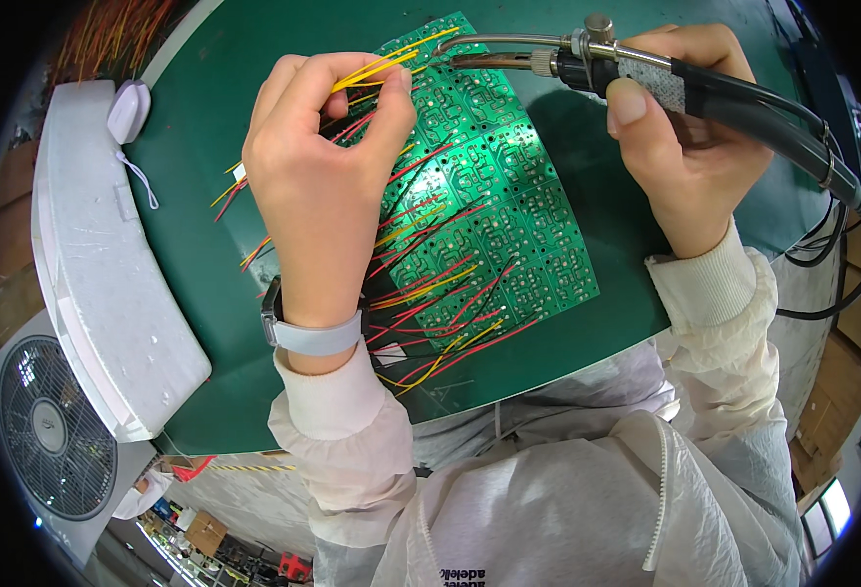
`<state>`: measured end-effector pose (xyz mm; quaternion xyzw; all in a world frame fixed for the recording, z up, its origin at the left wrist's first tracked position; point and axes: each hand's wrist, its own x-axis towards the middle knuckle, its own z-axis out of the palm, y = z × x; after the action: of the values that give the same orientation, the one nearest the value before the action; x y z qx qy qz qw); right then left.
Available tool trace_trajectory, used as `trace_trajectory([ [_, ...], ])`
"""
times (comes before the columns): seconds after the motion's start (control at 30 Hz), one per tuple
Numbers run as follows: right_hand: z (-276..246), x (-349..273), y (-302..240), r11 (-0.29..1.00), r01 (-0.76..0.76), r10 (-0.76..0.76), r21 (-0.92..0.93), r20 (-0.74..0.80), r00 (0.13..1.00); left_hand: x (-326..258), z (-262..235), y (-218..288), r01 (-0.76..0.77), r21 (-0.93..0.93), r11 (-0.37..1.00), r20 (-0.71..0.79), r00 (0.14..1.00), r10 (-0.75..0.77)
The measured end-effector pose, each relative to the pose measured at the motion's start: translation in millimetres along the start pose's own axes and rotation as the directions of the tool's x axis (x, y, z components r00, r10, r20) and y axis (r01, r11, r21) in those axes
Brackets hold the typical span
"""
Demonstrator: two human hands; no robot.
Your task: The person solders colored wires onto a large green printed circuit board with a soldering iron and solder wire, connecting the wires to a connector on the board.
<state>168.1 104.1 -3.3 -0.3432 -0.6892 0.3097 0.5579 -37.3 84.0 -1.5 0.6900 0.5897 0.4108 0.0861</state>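
A panel of green circuit boards [538, 210] lies on the green table, divided into several small units. Red, black and yellow wires [435, 279] stick out across its left part. Over the panel's far left side, my left hand [328, 137] pinches a few yellow wires [376, 70] between thumb and forefinger. In my right hand [689, 127] is a soldering iron [587, 64] with a thin metal feed tube [508, 39] clamped above it. Its tip points left at the panel's far edge, close to the ends of the yellow wires. Whether the tip touches a pad is too small to tell.
A white foam block [108, 264] stands along the table's left side, with a small white device [129, 111] on it. Beyond it is a dark fan [57, 426]. More orange wires [108, 34] lie at the far left. The iron's black cable [856, 196] curves down the right side.
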Motion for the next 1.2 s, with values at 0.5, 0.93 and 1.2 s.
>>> trace_trajectory([
  [0.5,-1.8,-1.3,-1.3,0.998,0.055,-0.053,0.02,-0.075,0.996,1.1,-0.4,-1.7,0.0,-0.06,0.998,-0.013,1.0,-0.001],
  [0.93,-8.3,-8.4,-10.7,0.986,-0.053,0.025,-0.159,-0.176,0.984,1.1,-1.7,-4.4,0.026,-0.16,0.987,0.01,1.0,-0.024],
  [1.2,4.6,-11.0,-8.4,0.988,-0.119,0.102,-0.098,-0.165,0.981,0.0,-5.0,-4.7,-0.089,-0.018,0.996,0.039,0.995,0.09],
])
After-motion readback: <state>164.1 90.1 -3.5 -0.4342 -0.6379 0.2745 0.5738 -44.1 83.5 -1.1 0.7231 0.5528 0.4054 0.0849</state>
